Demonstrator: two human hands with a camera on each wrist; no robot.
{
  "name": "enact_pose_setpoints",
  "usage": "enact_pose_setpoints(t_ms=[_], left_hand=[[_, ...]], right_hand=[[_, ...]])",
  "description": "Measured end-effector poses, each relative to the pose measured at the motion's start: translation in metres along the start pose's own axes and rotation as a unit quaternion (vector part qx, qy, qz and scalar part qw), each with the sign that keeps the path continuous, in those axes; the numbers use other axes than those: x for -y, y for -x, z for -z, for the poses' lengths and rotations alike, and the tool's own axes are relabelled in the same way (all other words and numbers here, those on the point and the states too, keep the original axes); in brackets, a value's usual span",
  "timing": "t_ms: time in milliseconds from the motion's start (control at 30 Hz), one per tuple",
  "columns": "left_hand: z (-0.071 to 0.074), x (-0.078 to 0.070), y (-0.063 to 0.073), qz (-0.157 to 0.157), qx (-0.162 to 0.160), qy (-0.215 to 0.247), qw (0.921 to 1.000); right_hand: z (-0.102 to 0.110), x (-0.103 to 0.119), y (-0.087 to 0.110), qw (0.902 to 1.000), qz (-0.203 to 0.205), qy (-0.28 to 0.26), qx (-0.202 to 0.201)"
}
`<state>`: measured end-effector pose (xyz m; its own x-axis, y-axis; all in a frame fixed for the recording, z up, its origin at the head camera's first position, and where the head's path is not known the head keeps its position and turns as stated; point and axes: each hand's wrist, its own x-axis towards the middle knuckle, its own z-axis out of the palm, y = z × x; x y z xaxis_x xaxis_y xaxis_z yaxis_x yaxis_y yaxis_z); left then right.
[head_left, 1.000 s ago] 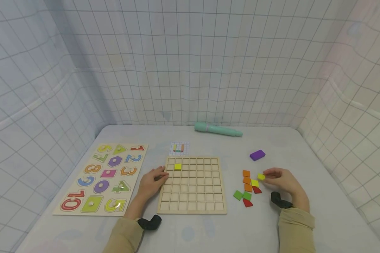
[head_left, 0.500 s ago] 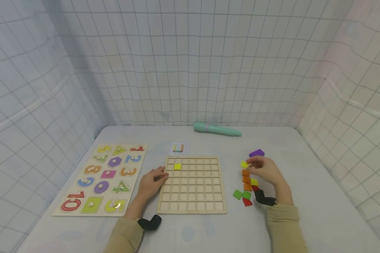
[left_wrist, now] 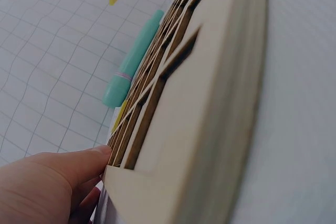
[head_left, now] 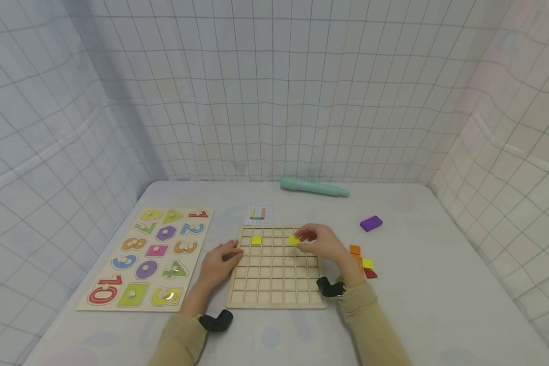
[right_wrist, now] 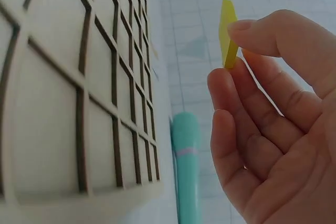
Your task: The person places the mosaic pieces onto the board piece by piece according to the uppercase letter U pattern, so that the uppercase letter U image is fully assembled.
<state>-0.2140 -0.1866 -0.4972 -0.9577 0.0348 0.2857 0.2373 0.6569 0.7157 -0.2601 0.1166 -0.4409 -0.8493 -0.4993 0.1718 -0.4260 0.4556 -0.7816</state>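
My right hand (head_left: 322, 243) pinches a yellow square tile (right_wrist: 227, 32) between thumb and fingers. In the head view this tile overlaps the upper right part of a wooden grid board (head_left: 276, 308); the right wrist view shows it raised off the board. Another yellow tile (head_left: 256, 240) sits in a cell at the board's upper left. My left hand (head_left: 219, 262) rests against the board's left edge, its thumb (left_wrist: 86, 163) touching the frame near a corner.
Orange, yellow, red and green tiles, among them a yellow one (head_left: 367, 263), lie right of the board, partly behind my right forearm. A purple block (head_left: 371, 223), teal pen-like tube (head_left: 320, 188) and pattern card (head_left: 258, 215) lie farther back. A number puzzle board (head_left: 187, 264) lies left.
My right hand has carried the yellow tile leftward, from beside the loose tiles to over the grid board's upper right. The left hand has stayed at the board's edge.
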Motion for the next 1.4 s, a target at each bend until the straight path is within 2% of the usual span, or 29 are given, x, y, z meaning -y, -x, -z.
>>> enact_pose_setpoints(t_ms=[200,400,800,1033,1400], left_hand=[[0.001,-0.001,0.000,0.011,0.008,0.010,0.9999],[0.001,-0.001,0.000,0.024,0.015,0.010,0.9996],[0.001,0.000,0.000,0.034,0.020,0.003,0.9992],[0.001,-0.001,-0.001,0.032,0.017,0.003,0.9993],[0.000,-0.002,0.000,0.035,0.018,0.000,0.9992]], right_hand=[[-0.032,0.014,-0.026,0.9978,-0.023,-0.004,0.063],[-0.055,0.024,-0.043,0.9951,-0.044,0.003,0.089],[-0.076,0.028,-0.057,0.9947,-0.049,0.038,0.083],[-0.080,0.026,-0.058,0.9947,-0.039,0.063,0.072],[-0.080,0.025,-0.057,0.9951,-0.044,0.057,0.068]])
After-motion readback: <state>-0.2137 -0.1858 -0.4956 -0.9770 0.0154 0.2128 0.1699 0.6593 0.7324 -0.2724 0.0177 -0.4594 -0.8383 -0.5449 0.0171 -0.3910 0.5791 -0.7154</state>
